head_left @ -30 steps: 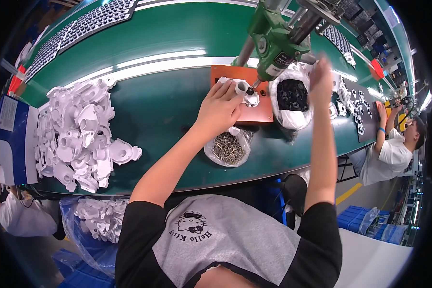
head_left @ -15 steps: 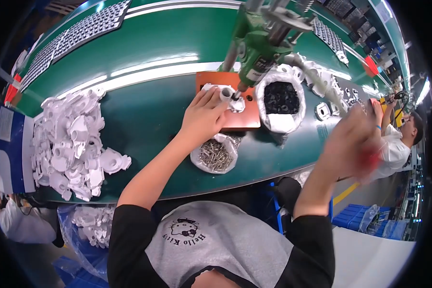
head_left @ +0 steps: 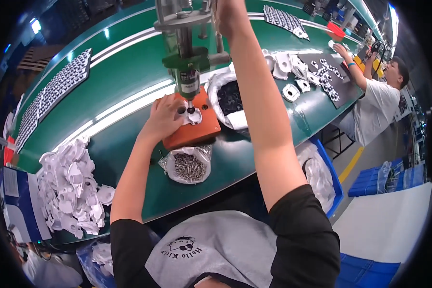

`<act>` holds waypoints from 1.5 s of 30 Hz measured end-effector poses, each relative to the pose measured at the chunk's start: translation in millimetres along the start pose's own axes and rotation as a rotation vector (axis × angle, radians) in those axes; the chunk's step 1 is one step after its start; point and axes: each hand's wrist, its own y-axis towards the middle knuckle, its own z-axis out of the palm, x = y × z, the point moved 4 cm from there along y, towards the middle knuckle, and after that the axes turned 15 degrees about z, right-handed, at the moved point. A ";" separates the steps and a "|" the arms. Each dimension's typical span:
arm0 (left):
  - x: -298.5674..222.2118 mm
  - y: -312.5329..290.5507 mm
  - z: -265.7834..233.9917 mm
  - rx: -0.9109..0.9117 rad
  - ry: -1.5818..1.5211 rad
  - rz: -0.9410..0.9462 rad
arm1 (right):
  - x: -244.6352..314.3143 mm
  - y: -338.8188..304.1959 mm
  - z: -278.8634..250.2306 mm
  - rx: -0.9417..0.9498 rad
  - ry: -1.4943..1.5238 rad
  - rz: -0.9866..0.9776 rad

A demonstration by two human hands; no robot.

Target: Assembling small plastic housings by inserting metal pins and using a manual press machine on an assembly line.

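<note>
**At the green bench, a press is being worked with both hands**

Along the long green conveyor table (head_left: 129, 158) a person in a grey and black shirt is standing over a small upright bench press with a green head (head_left: 187, 62). It is sitting on an orange rectangular base block (head_left: 197, 132), probably so that the part is lying square under the ram.

Rising up the middle of the view, the right hand (head_left: 228, 14) is reaching to the top of the press, seemingly for its lever; its fingers are running out of view, so I cannot tell whether they are closed or apart. The left hand (head_left: 165, 117) is resting on the block with fingers bent together, pinning a small white plastic part (head_left: 193, 116) directly beneath the ram tip, apparently to keep it from shifting.

To the left a heap of white moulded plastic pieces (head_left: 69, 187) is lying within reach. Just right of the block a white bag of small black parts (head_left: 233, 98) is sitting open. Nearer the person, a clear bag of small metal pins (head_left: 189, 165) is lying just in front of the block. Farther right, a co-worker in a white shirt (head_left: 377, 103) is handling parts on the same table.
</note>
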 end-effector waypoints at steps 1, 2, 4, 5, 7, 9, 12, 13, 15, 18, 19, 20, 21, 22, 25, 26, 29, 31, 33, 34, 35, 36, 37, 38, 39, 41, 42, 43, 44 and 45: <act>-31.9 16.8 -23.6 0.039 -0.033 0.034 | -20.3 19.5 -20.2 -0.072 0.113 -0.023; -29.6 6.3 -31.8 -0.004 -0.061 0.017 | -19.6 -3.3 -3.8 0.129 -0.111 -0.107; -31.6 4.6 -45.4 -0.049 0.011 0.000 | -40.2 -19.8 -44.6 -0.185 -0.264 0.241; -26.3 5.4 -50.1 -0.020 0.113 -0.095 | -32.8 -48.3 -72.4 -0.093 -0.255 0.099; -0.2 -12.9 -64.3 -0.166 0.274 -0.280 | -37.2 -93.4 -118.8 -0.271 -0.462 -0.015; 35.3 -19.2 -66.3 -0.382 0.347 -0.349 | -61.4 -124.5 -239.7 -0.552 -0.863 0.024; 75.1 -53.8 -67.6 -0.403 0.451 -0.441 | -95.5 -161.4 -308.6 -0.731 -1.699 0.237; 77.9 -57.8 -67.7 -0.385 0.510 -0.428 | -106.4 -169.1 -330.8 -0.815 -1.908 0.430; 76.0 -96.5 -85.4 -0.220 0.311 -0.535 | -118.3 -186.6 -300.8 -0.898 -1.982 0.652; 31.1 -166.2 -121.5 0.037 0.336 -0.636 | -125.7 -203.2 -325.4 -0.755 -2.044 0.453; 16.0 -187.3 -127.4 0.142 0.402 -0.654 | -120.9 -209.1 -326.8 -0.814 -1.990 0.474; 2.8 -209.2 -130.4 0.176 0.399 -0.713 | -113.6 -213.5 -323.5 -0.811 -1.879 0.438; -10.6 -232.0 -132.0 0.206 0.398 -0.772 | -106.3 -217.3 -319.7 -0.806 -1.767 0.397; -23.5 -252.7 -130.3 0.205 0.450 -0.819 | -104.5 -221.0 -318.9 -0.762 -1.765 0.317; -40.9 -294.1 -113.2 0.127 0.528 -0.884 | -88.6 -233.8 -277.2 -0.816 -2.023 0.113; -39.8 -303.7 -106.7 0.043 0.550 -0.907 | -97.2 -235.1 -307.1 -0.717 -1.935 0.241; -30.0 -320.6 -89.5 -0.091 0.504 -0.800 | -99.9 -241.5 -313.0 -0.460 -1.736 0.236; -33.7 -310.5 -93.3 -0.257 0.281 -0.768 | -90.3 -248.1 -276.2 -0.525 -1.544 0.290; -41.2 -290.6 -102.2 -0.388 0.099 -0.888 | -79.3 -254.8 -252.0 -0.599 -1.271 0.298; -35.2 -284.4 -99.8 -0.522 -0.112 -0.847 | -71.9 -258.3 -237.2 -0.596 -1.157 0.266; -30.6 -279.1 -98.5 -0.648 -0.322 -0.804 | -67.3 -261.1 -224.0 -0.588 -1.040 0.236; -33.2 -264.3 -95.1 -0.747 -0.466 -0.683 | -68.1 -262.2 -213.6 -0.576 -1.062 0.280; -29.0 -247.5 -80.4 -0.875 -0.812 -0.612 | -69.5 -263.5 -197.7 -0.557 -1.174 0.178; -30.0 -228.4 -69.6 -0.863 -1.030 -0.581 | -72.5 -264.5 -181.0 -0.536 -1.285 0.076; -34.2 -209.1 -58.3 -0.855 -1.184 -0.525 | -77.1 -262.1 -164.8 -0.546 -1.546 0.060; -44.5 -173.4 -29.9 -0.778 -1.451 -0.515 | -98.0 -267.0 -167.2 -0.595 -1.785 0.093; -57.0 -156.7 -22.9 -0.776 -1.577 -0.555 | -101.7 -265.8 -160.1 -0.614 -1.836 0.090; -68.8 -144.5 -13.6 -0.748 -1.744 -0.533 | -103.9 -263.2 -163.9 -0.529 -1.624 0.163; -72.4 -137.7 1.1 -0.733 -1.852 -0.634 | -105.5 -261.2 -168.3 -0.444 -1.410 0.227; -78.4 -128.7 9.5 -0.580 -2.055 -0.532 | -105.4 -261.0 -173.0 -0.406 -1.334 0.265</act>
